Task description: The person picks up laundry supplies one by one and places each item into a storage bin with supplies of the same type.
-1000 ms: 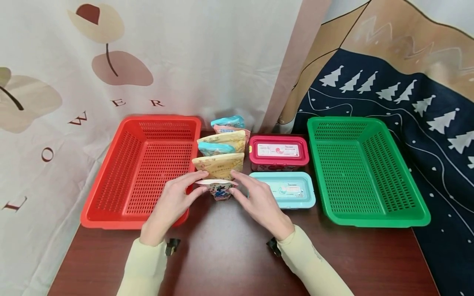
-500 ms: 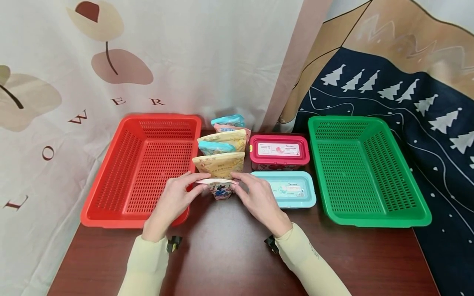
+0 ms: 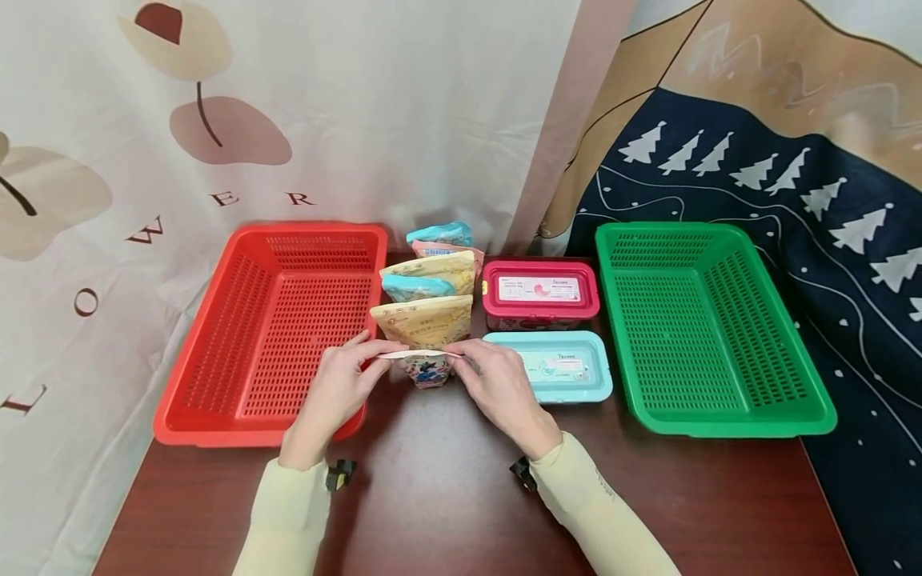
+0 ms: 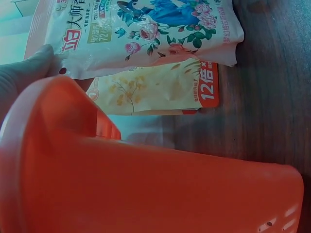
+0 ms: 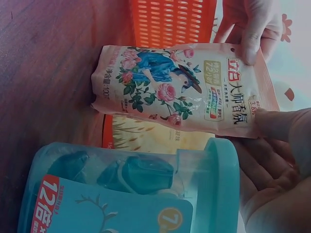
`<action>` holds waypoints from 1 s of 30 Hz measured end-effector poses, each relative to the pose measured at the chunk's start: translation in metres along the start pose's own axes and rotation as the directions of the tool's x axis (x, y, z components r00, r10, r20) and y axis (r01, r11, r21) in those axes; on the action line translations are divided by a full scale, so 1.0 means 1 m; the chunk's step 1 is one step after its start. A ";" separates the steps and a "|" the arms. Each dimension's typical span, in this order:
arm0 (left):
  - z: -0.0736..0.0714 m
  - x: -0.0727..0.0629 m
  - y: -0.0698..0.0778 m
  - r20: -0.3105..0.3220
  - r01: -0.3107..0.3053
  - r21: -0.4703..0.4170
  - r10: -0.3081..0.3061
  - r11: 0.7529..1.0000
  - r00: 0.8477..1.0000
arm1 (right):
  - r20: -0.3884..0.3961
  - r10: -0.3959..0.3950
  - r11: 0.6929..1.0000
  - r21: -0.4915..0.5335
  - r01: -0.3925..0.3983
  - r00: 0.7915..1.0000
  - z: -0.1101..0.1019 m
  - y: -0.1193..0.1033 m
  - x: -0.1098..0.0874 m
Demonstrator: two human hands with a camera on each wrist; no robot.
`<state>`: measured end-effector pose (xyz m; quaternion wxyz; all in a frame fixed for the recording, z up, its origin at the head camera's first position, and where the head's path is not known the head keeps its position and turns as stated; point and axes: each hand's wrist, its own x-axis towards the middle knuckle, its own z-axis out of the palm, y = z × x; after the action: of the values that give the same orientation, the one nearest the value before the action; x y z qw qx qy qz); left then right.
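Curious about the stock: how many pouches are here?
6, lined up front to back: floral pouch, front yellow pouch, front blue pouch, rear yellow pouch, pink pouch, rear blue pouch. More may be hidden.

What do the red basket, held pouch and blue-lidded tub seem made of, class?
Red basket: probably moulded plastic, semi-gloss; smooth, evenly perforated. Held pouch: likely printed plastic film, satin; rippled edges. Blue-lidded tub: seemingly rigid plastic, smooth; partly see-through.

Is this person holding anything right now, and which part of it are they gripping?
Yes, a pink flowered pouch, by its top end: the left hand pinches it near one upper corner, the right hand near the other.
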<state>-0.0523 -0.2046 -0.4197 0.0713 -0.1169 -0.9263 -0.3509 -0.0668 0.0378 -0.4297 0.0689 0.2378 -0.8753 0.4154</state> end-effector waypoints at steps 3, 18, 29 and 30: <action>0.000 0.001 -0.001 -0.020 -0.024 -0.026 0.023 0.999 1.000 | -0.012 -0.012 1.000 -0.007 0.012 1.000 0.001 0.000 0.000; -0.002 0.000 0.001 0.007 0.051 -0.056 -0.050 0.997 0.999 | -0.062 -0.034 0.999 0.010 0.034 0.997 0.001 -0.001 -0.001; -0.003 0.001 0.003 -0.020 0.011 -0.083 -0.013 0.996 1.000 | -0.071 -0.035 0.999 0.022 0.037 0.997 -0.003 -0.003 0.000; -0.003 0.001 0.003 -0.021 0.011 -0.086 -0.013 0.996 1.000 | -0.070 -0.035 0.999 0.023 0.037 0.997 -0.003 -0.003 0.000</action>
<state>-0.0522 -0.2043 -0.4150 0.0739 -0.1106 -0.9103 -0.3921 -0.0653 0.0386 -0.4254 0.1040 0.2397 -0.8629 0.4326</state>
